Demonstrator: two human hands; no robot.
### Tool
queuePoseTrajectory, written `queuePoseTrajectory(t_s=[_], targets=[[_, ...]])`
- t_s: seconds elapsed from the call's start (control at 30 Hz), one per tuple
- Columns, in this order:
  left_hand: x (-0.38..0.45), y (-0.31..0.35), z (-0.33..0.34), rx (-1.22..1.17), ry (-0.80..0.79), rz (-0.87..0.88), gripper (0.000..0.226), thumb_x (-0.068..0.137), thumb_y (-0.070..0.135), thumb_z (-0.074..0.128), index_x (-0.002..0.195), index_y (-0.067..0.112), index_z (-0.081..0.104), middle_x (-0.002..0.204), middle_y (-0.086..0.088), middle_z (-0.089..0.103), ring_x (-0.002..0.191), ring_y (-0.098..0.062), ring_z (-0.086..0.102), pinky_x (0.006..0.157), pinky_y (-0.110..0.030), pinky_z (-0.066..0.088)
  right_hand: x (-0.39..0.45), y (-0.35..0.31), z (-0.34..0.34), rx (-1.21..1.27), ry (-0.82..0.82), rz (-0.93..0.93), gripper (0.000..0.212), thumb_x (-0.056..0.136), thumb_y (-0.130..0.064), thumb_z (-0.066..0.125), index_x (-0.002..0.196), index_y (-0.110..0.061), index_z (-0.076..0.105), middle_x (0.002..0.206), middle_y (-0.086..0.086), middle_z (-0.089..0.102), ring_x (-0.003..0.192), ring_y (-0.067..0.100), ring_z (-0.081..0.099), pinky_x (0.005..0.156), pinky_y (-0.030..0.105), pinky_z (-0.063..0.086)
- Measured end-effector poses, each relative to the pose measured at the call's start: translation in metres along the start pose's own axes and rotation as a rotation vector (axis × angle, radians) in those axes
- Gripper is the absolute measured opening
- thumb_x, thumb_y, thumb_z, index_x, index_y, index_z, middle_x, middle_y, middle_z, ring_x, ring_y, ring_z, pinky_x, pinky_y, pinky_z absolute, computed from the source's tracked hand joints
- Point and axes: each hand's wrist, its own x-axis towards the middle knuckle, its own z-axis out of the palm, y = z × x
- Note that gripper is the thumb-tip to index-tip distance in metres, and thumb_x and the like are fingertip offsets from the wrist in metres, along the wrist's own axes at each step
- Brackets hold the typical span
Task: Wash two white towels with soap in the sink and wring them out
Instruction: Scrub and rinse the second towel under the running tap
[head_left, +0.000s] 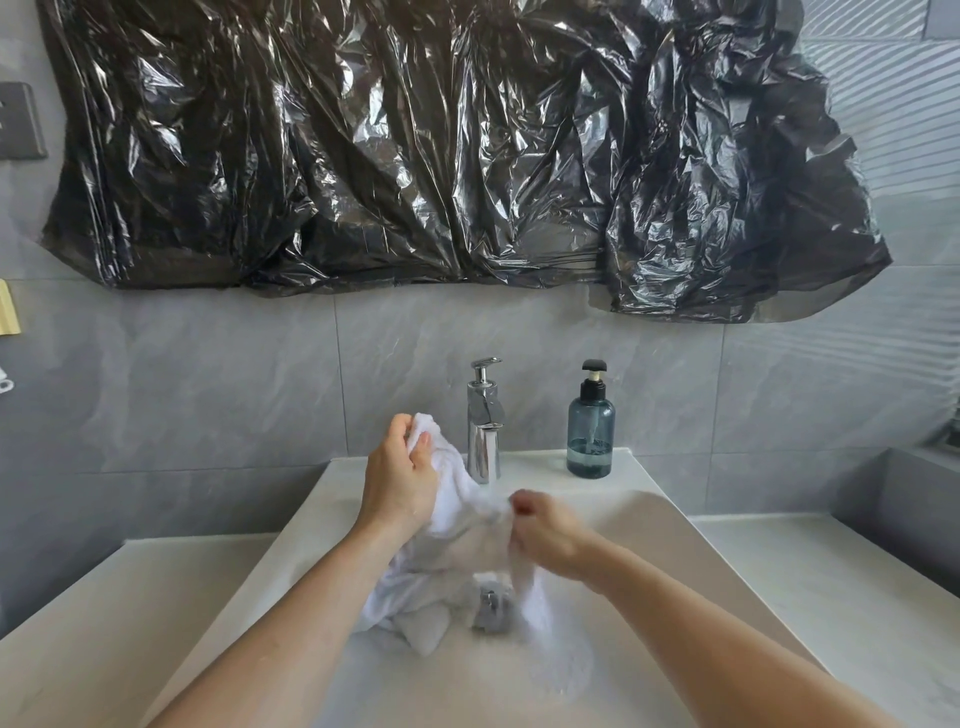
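Now, from the head camera, both hands are up over the sink (675, 525) and working a white towel (457, 525). The left hand (400, 478) has its fingers curled round the towel's top end, lifted high near the back edge of the basin, just beside the chrome tap (484, 426). The right hand (545, 530) pinches the cloth lower down, fingers closed tight on a bunched fold over the middle of the basin. Between the two grips the towel runs in a loose diagonal, and its tail hangs down into the bowl, where more white cloth (415, 618) lies crumpled on the bottom near the drain (491, 608); whether that heap is the second towel or the rest of this one, I cannot tell. Foam (561, 654) spreads across the basin floor toward the front right, so soap looks to be in play already. The blue-tinted soap bottle (590, 431) stands on the sink's back ledge, right of the tap, well apart from both hands. Whether water is running from the spout I cannot make out. My read: this is the scrubbing stage on one towel, with lather worked in. Rinsing, wringing this towel, and the full treatment for the other one seem to be left to do.
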Motion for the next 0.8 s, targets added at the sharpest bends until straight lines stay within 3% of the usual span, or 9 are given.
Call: queuePoseTrajectory(t_s=[0.1,0.17,0.23,0.3,0.37,0.47,0.57,0.73,0.8], targets=[[-0.001,0.004,0.000,-0.088,-0.087,-0.043,0.011,0.106,0.022,0.048,0.108,0.012,0.045,0.097,0.007,0.056,0.093,-0.025,0.057,0.073,-0.037,0.039,-0.002,-0.004,-0.010,0.342,0.176,0.028,0.030,0.096,-0.001,0.030,0.086,-0.009,0.057,0.066,0.003,0.048,0.064,0.019,0.045,0.057,0.027,0.038],[-0.004,0.011,0.000,-0.170,-0.208,-0.094,0.035,0.093,0.033,0.061,0.114,0.013,0.040,0.102,0.012,0.048,0.099,-0.016,0.053,0.077,-0.031,0.040,-0.005,-0.006,-0.013,0.495,0.230,0.037,0.032,0.099,-0.010,0.031,0.080,-0.012,0.057,0.057,0.003,0.041,0.050,0.019,0.038,0.050,0.028,0.032],[-0.008,0.013,0.000,-0.194,-0.353,-0.106,0.064,0.076,0.045,0.073,0.119,0.012,0.040,0.105,0.011,0.046,0.096,-0.006,0.051,0.079,-0.021,0.043,-0.003,-0.006,-0.015,0.573,0.221,0.046,0.037,0.104,-0.032,0.043,0.078,-0.013,0.063,0.057,0.006,0.039,0.045,0.018,0.034,0.050,0.029,0.028],[-0.012,0.010,0.001,-0.088,-0.496,-0.077,0.082,0.063,0.054,0.081,0.123,0.016,0.040,0.112,0.010,0.051,0.100,-0.004,0.053,0.086,-0.022,0.048,-0.001,-0.005,-0.014,0.563,0.164,0.050,0.043,0.095,-0.059,0.059,0.090,-0.018,0.073,0.061,0.005,0.044,0.047,0.017,0.035,0.047,0.027,0.030],[-0.014,0.005,0.001,0.041,-0.606,-0.051,0.088,0.059,0.058,0.085,0.125,0.026,0.039,0.120,0.010,0.057,0.112,-0.009,0.057,0.094,-0.030,0.051,0.000,-0.004,-0.014,0.525,0.131,0.033,0.048,0.080,-0.060,0.074,0.104,-0.018,0.072,0.071,0.005,0.058,0.050,0.017,0.041,0.046,0.027,0.035],[-0.012,-0.002,0.003,0.187,-0.634,0.021,0.067,0.065,0.064,0.081,0.118,0.035,0.051,0.107,0.013,0.066,0.105,-0.017,0.064,0.080,-0.033,0.051,0.002,0.000,-0.015,0.380,0.186,-0.056,0.025,0.076,-0.025,0.078,0.100,-0.022,0.072,0.080,-0.005,0.070,0.067,0.013,0.058,0.060,0.027,0.046],[-0.010,-0.002,0.003,0.283,-0.562,0.088,0.029,0.069,0.070,0.054,0.080,0.046,0.067,0.073,0.015,0.067,0.086,-0.024,0.069,0.071,-0.037,0.053,0.001,0.002,-0.018,0.260,0.272,-0.162,0.005,0.086,-0.019,0.069,0.084,-0.019,0.073,0.069,-0.013,0.066,0.069,0.004,0.056,0.063,0.022,0.044],[-0.009,-0.006,0.008,0.255,-0.434,0.141,0.036,0.089,0.058,0.053,0.090,0.028,0.073,0.087,0.009,0.069,0.083,-0.015,0.067,0.078,-0.044,0.056,0.000,0.003,-0.022,0.106,0.363,-0.169,0.049,0.079,-0.051,0.049,0.090,-0.008,0.071,0.073,0.000,0.069,0.070,0.009,0.052,0.068,0.043,0.053],[-0.010,-0.006,0.011,0.183,-0.419,0.148,0.037,0.090,0.055,0.059,0.086,0.020,0.069,0.087,0.007,0.060,0.078,-0.016,0.063,0.076,-0.044,0.054,-0.002,0.002,-0.026,0.099,0.388,-0.127,0.055,0.079,-0.057,0.046,0.084,-0.008,0.072,0.068,0.005,0.069,0.068,0.012,0.054,0.067,0.040,0.051]])
